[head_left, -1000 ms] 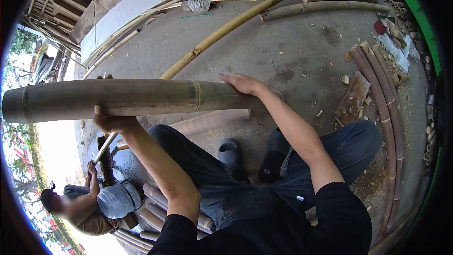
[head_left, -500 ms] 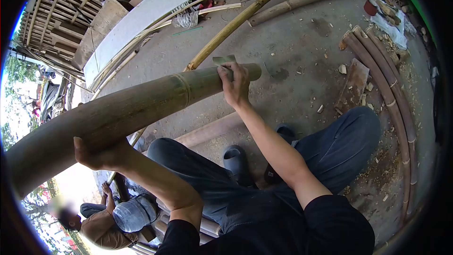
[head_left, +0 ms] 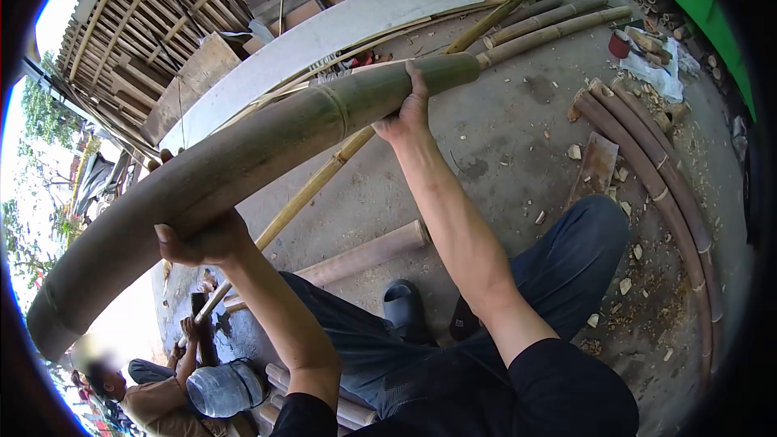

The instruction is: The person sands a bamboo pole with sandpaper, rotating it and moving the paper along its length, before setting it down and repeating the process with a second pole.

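A thick green-brown bamboo pole (head_left: 259,142) is held up in front of me, slanting from lower left to upper right. My left hand (head_left: 209,239) grips it from below, toward the near end, with the thumb on the near side and fingertips showing over the far side. Closer to the right end, past a node ring, my right hand (head_left: 405,117) supports it from underneath, its thumb pressed over the top. Most of the right hand's fingers are hidden behind the pole. Beneath it, a thinner yellow bamboo pole (head_left: 324,174) runs diagonally.
Another bamboo length (head_left: 364,255) lies by my feet. Several brown poles (head_left: 660,186) are on the right, among wood chips and a flat board (head_left: 595,166). A long white panel (head_left: 356,20) stands behind. At lower left a person (head_left: 154,400) sits near a clear plastic jug (head_left: 222,390).
The held pole has shifted up and right in view, showing its left end. My right hand has gone from over its top to underneath. The view has tilted up slightly.
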{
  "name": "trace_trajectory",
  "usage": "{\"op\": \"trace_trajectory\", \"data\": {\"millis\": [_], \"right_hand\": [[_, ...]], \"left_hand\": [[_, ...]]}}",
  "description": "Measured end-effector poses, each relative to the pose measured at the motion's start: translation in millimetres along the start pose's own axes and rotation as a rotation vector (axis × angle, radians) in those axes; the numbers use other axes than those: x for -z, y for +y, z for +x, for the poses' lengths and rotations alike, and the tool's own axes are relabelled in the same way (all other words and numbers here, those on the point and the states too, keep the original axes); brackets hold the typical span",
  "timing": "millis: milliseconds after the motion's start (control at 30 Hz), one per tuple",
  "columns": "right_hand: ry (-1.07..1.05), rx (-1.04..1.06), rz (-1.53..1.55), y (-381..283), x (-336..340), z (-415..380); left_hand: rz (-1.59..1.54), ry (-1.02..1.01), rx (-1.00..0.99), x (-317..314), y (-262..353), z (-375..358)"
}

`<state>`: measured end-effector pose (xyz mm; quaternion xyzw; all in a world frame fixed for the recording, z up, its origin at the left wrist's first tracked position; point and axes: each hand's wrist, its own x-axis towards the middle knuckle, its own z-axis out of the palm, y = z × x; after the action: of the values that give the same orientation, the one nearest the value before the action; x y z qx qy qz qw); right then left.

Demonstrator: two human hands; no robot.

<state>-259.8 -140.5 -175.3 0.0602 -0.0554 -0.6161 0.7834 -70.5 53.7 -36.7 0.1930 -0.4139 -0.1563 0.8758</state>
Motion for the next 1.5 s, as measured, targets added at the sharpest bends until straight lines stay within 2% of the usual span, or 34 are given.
{"op": "trace_trajectory", "data": {"millis": [67,133,200,267,300,333,367,433,467,533,567,633,733,767,800,833,867,933,967,1000,1067,1133,1167,1200,1267,1333,1400,1467,1500], "right_hand": [[0.075,0.106,-0.135,-20.9,-38.1,-1.8],[0.059,0.275,-0.273,-34.7,-88.7,-12.0],[0.002,0.421,-0.411,-47.1,-134.5,-19.7],[-0.058,0.467,-0.493,-63.8,-159.7,-4.9],[-0.093,0.559,-0.625,-65.4,-174.7,-2.5],[-0.127,0.654,-0.755,-65.1,-185.4,-2.4],[-0.136,0.651,-0.758,-54.4,-195.1,-8.6],[-0.235,1.047,-1.074,-27.2,-208.8,-22.7],[-0.291,1.106,-1.09,-28.5,-219.3,-12.7],[-0.474,0.949,-1.12,-24.9,-247.4,-30.1],[-0.472,0.946,-1.122,-23.7,-255.0,-35.3],[-0.468,0.801,-1.37,-23.9,-268.6,-41.7],[-0.565,0.84,-1.463,-14.1,-273.0,-57.4],[-0.562,0.835,-1.461,-12.7,-265.9,-57.6],[-0.657,0.86,-1.494,-10.2,-255.7,-55.9],[-0.753,0.883,-1.523,-7.7,-246.5,-53.9],[-0.752,0.872,-1.52,-2.2,-240.0,-55.5],[-0.865,0.841,-1.412,10.1,-231.6,-56.6],[-0.921,0.704,-1.504,10.2,-227.9,-48.8],[-0.922,0.699,-1.496,14.9,-223.8,-44.4],[-0.925,0.773,-1.546,31.1,-217.3,-34.3],[-0.922,0.804,-1.564,45.1,-203.8,-28.0],[-0.876,0.756,-1.591,50.9,-194.2,-26.5],[-0.828,0.709,-1.617,54.2,-187.3,-29.6],[-0.789,0.642,-1.658,52.3,-162.0,-43.3],[-0.708,0.458,-1.576,53.0,-124.2,-53.1],[-0.642,0.364,-1.606,46.8,-81.1,-65.9],[-0.509,0.391,-1.653,43.2,-20.9,-64.3],[-0.374,0.331,-1.644,42.5,19.6,-63.1]], "left_hand": [[0.034,0.005,0.119,8.6,-12.2,5.5],[0.192,0.182,0.329,-7.1,-7.9,-3.7],[0.34,0.016,0.647,15.5,-11.8,-10.8],[0.277,-0.235,0.86,14.3,-5.8,-24.0],[0.247,-0.241,0.886,6.6,-3.9,-28.9],[0.411,-0.435,0.815,-5.2,2.4,-30.0],[0.467,-0.495,0.753,-22.1,8.5,-29.3],[0.52,-0.558,0.686,-48.9,10.0,-24.3],[0.528,-0.53,0.558,-61.1,6.7,-19.5],[0.543,-0.464,0.315,-80.1,-5.3,1.2],[0.535,-0.407,0.21,-96.2,-3.2,9.0],[0.593,-0.374,0.002,-116.8,-2.2,37.9],[0.362,-0.422,-0.084,-143.8,7.2,81.9],[0.325,-0.457,-0.08,-148.8,8.2,96.8],[0.288,-0.487,-0.077,-156.3,15.2,103.3],[0.296,-0.483,-0.076,-160.5,21.3,102.0],[0.295,-0.555,-0.065,-172.1,32.4,90.4],[0.303,-0.627,-0.056,-178.2,32.1,91.5],[0.45,-0.563,0.015,-182.1,19.6,106.8],[0.595,-0.494,0.085,-189.0,13.0,116.2],[0.64,-0.505,0.077,-194.0,2.4,126.7],[0.476,-0.589,0.195,-190.7,-3.4,129.5],[0.436,-0.721,0.204,-186.1,17.7,118.4],[0.442,-0.725,0.206,-181.8,12.4,124.4],[0.493,-0.651,0.252,-165.1,-9.8,137.3],[0.533,-0.592,0.253,-144.9,-21.2,131.2],[0.567,-0.528,0.247,-122.2,-28.6,122.1],[0.602,-0.553,0.217,-97.6,-32.6,107.0],[0.547,-0.506,0.204,-87.3,-36.9,98.8]]}}
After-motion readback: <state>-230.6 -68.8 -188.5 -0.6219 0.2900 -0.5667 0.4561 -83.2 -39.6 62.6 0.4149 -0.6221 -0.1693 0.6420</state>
